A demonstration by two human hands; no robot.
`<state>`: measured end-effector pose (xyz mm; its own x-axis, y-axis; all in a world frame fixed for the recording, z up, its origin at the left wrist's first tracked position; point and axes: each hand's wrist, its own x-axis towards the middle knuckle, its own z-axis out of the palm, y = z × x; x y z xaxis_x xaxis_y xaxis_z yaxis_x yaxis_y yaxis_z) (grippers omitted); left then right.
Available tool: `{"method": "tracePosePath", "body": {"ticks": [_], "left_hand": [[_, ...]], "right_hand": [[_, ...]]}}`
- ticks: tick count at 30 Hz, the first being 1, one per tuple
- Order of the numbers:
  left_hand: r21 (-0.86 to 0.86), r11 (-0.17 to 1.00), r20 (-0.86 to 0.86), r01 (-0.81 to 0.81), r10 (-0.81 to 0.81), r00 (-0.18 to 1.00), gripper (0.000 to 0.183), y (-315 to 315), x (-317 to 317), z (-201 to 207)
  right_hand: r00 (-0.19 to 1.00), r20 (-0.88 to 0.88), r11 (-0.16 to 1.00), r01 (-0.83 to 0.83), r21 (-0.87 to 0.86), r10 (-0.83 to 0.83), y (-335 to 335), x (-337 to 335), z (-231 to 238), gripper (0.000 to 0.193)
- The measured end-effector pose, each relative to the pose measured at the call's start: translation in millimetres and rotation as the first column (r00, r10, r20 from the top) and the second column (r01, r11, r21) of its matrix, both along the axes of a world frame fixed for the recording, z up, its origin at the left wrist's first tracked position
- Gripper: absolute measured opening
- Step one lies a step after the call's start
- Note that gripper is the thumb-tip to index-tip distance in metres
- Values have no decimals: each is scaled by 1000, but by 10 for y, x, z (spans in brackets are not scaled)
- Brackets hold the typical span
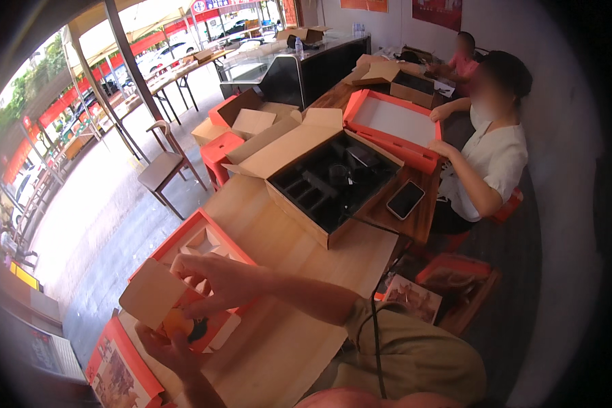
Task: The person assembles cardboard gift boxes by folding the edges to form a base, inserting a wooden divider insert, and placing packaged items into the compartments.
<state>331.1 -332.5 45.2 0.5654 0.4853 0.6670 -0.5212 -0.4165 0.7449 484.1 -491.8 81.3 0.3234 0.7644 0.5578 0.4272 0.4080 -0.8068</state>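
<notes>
At the lower left, both my hands are on a small red carton (219, 328) with an orange-and-black picture on its face. A plain tan flap (151, 294) stands out from its far left end. My left hand (168, 348) is closed around the near left side. My right hand (226, 282) reaches across from the right, fingers curled at the flap and thumb against the printed face. Whether anything lies inside the carton is hidden. Just behind is a shallow red gift box (246, 254) with pale dividers, partly covered by my right hand.
A printed red lid (119, 367) lies at the lower left. Beyond the wooden table (279, 217), a large open cardboard box (306, 216) has a black insert; a phone (406, 200) is beside it. At right, a person (489, 149) holds an open red box (387, 129).
</notes>
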Motion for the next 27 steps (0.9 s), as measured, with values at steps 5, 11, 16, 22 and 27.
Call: {"method": "tracePosePath", "body": {"ticks": [5,11,16,22,27], "left_hand": [[-59,998,-1,-32,32,999,59,58,31,59],[-56,985,-49,160,-163,985,57,116,-58,93],[-9,987,-91,161,-161,983,52,163,-37,18],[-5,988,-90,157,-157,984,45,137,4,95],[107,977,-148,185,-168,975,41,270,-5,55]], "right_hand": [[997,29,997,-77,21,77,-44,-65,56,52],[986,-31,982,-167,-86,165,-112,-98,68,44],[993,-10,987,-115,-116,114,-90,-84,38,42],[1000,-23,992,10,-124,-13,-78,-186,80,53],[995,90,999,35,-7,-35,73,-21,-160,53]]}}
